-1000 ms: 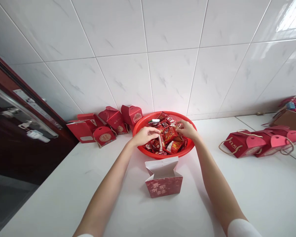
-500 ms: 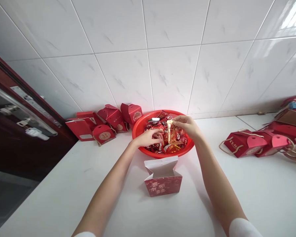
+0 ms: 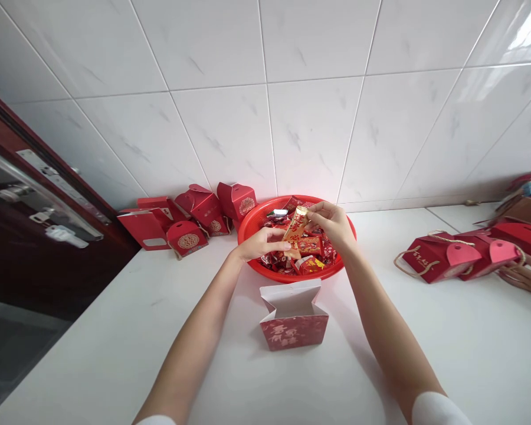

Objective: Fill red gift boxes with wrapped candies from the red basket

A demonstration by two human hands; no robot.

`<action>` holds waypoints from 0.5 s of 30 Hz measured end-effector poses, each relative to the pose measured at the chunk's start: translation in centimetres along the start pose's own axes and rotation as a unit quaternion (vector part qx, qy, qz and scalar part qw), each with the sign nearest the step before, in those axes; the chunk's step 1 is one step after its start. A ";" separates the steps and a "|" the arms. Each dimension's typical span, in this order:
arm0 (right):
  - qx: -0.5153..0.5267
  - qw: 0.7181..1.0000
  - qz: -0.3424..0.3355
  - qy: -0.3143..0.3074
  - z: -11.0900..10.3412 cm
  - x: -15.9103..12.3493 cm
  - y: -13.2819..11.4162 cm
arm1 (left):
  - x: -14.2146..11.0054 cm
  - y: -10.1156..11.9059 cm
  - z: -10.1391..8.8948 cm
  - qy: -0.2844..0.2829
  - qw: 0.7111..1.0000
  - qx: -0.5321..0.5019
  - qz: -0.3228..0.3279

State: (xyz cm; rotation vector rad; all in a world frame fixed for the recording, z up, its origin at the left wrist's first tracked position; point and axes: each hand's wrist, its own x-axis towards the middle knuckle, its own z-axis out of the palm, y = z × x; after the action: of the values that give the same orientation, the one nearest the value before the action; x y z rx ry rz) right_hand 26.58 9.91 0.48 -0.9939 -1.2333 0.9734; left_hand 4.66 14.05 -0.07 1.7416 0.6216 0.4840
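A round red basket [image 3: 341, 262] full of red wrapped sweets stands at the back of the white counter. My right hand [image 3: 331, 223] pinches a long gold and red sweet packet [image 3: 294, 229] by its top end, lifted above the basket. My left hand [image 3: 261, 242] hovers over the basket's left side with fingers curled, its fingertips at the packet's lower end; I cannot tell whether it holds anything. An open red gift box [image 3: 294, 316] with white flaps stands in front of the basket, between my forearms.
Several closed red gift boxes [image 3: 206, 211] lie against the tiled wall at the left. More red boxes with rope handles [image 3: 440, 255] lie at the right, where another person's hand [image 3: 524, 278] rests. A dark door [image 3: 30, 236] borders the counter's left.
My right hand has picked a gold and red packet out of the basket and raised it. My left hand has stayed over the sweets. Another person's hand has appeared at the right.
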 end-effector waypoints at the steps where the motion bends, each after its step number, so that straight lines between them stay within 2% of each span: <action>1: 0.000 1.000 -0.003 0.004 0.0 0.0 0.0 | 0.0 -0.1 0.1 0.006 1.000 -0.006 -0.003; 9: 0.010 0.999 0.035 0.024 0.1 0.0 0.1 | 0.0 -0.7 0.1 0.004 0.999 -0.052 -0.008; 15: 0.036 0.997 0.057 -0.039 0.2 -0.3 -0.4 | 0.0 -0.9 -0.1 0.021 0.997 -0.070 -0.002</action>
State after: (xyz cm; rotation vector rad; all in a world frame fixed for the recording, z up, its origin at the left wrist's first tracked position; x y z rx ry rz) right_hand 26.40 9.54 0.77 -0.9869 -1.2073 1.1479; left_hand 4.46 14.31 -0.89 1.6018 0.6065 0.5499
